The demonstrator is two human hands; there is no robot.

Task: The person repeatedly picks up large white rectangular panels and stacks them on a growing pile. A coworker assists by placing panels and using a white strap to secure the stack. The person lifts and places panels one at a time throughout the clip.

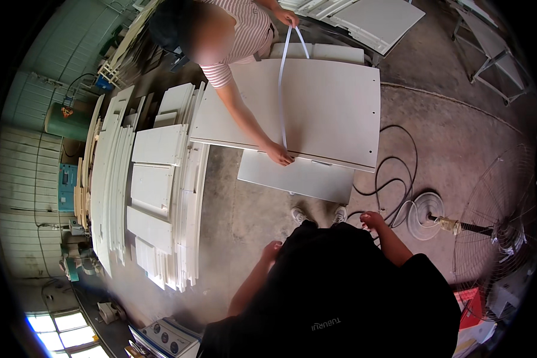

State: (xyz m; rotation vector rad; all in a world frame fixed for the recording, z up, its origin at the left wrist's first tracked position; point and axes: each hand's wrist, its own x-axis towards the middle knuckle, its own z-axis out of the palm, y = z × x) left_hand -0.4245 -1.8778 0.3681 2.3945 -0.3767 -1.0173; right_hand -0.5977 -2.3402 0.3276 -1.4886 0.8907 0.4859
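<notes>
Black-shirted torso fills lower centre; left hand (272,250) and right hand (371,220) hang loosely curled, holding nothing.
Large white flat wooden panel (316,107) lies upper centre, likely stiff, heavy; grip opposite edges. A co-worker's hand (278,154) presses white edge-banding strip (282,89) there.

Stacked white panels (161,197) lie on the concrete floor (459,137) at left. A pedestal fan (495,230) stands at right, with a black cable (394,173) coiled beside its round base.

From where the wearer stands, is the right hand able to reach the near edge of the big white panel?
Probably not without a step forward. The right hand hangs empty by the hip, and the smaller white board and bare floor lie between it and the big white panel.
</notes>
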